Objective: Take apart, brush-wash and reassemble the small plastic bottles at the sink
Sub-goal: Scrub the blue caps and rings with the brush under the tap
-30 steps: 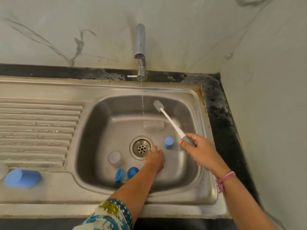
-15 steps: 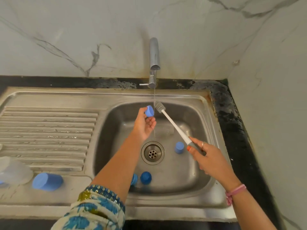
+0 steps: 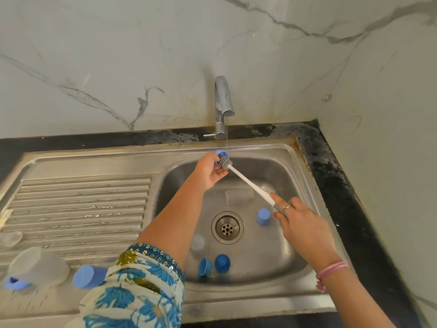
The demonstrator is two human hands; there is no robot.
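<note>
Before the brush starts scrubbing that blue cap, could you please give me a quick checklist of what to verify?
1. Left hand holds the blue cap firmly: ok, fingers curl round it.
2. Right hand has a grip on the brush handle: ok, held near its end.
3. Brush head meets the cap's opening: ok, bristles sit at the cap.
4. Water runs from the tap: ok, a thin stream falls by the cap.
5. Inside of the cap already clean: cannot tell, the bristles hide it.
6. Work is over the sink basin: ok.
</note>
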